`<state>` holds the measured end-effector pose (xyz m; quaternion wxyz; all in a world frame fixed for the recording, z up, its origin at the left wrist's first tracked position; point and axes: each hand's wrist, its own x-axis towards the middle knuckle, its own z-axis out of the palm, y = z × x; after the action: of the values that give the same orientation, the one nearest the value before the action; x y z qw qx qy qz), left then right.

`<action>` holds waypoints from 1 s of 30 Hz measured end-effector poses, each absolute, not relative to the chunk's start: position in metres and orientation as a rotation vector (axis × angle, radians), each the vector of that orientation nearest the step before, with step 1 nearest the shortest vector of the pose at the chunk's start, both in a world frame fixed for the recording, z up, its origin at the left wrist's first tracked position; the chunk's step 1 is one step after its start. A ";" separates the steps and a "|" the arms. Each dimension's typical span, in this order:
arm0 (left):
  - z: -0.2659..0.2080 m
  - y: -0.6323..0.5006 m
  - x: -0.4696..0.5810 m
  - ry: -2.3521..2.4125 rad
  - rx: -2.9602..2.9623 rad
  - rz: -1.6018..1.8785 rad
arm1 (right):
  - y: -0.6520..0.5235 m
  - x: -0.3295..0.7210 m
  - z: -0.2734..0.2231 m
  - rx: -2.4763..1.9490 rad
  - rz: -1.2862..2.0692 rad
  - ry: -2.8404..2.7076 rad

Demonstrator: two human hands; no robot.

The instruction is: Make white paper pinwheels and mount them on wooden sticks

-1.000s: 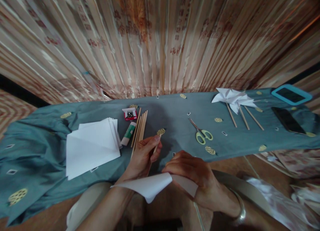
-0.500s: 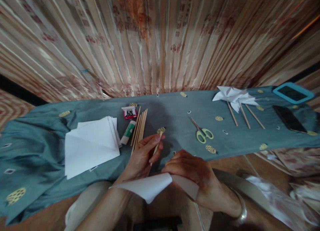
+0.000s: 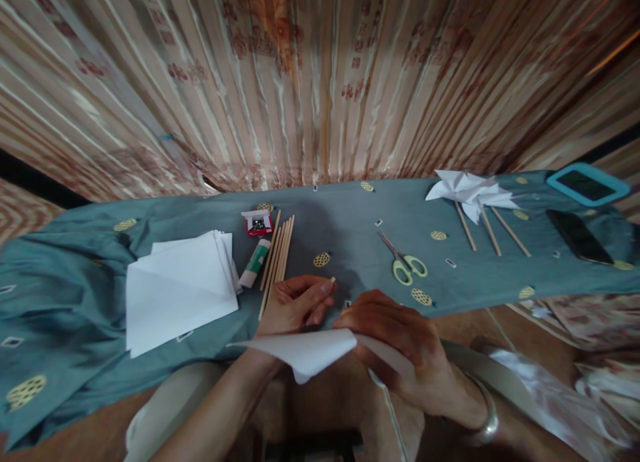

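Observation:
My left hand (image 3: 299,303) is closed around a thin wooden stick (image 3: 333,280); only its tip shows past the thumb and fingertips. Just to the right, my right hand (image 3: 395,339) grips a white sheet of paper (image 3: 313,354) with bent, curling sides. That paper spreads leftward across my left wrist, below the stick. What the right fingertips do behind the paper is hidden. Beyond my left hand lie several more wooden sticks (image 3: 281,249), a glue stick (image 3: 255,263) and a small red box of pins (image 3: 258,224).
A stack of white paper (image 3: 183,292) lies left on the green cloth (image 3: 340,215). Scissors (image 3: 403,262) with yellow-green handles rest right of centre. Farther right are white paper pinwheels (image 3: 470,194) on sticks, a black phone (image 3: 579,237) and a blue-framed device (image 3: 587,184).
My left hand has tilted and shifted slightly right and down, so less of the stick shows. My right hand and the paper have risen a little and moved slightly right.

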<state>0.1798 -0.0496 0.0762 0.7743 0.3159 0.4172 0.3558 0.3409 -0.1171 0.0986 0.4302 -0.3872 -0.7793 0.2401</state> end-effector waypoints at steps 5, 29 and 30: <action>0.073 -0.055 0.176 0.835 0.908 0.794 | -0.118 0.348 0.108 -1.028 0.465 -1.843; 0.087 -0.063 0.168 0.683 1.137 0.715 | -0.146 0.361 0.112 -1.181 0.386 -2.105; 0.087 -0.063 0.168 0.686 1.132 0.712 | -0.146 0.361 0.112 -1.171 0.380 -2.102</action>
<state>0.1677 -0.0628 0.0866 0.7306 0.5142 0.3116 0.3235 0.3605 -0.1459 0.1122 0.3456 -0.4510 -0.8098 0.1464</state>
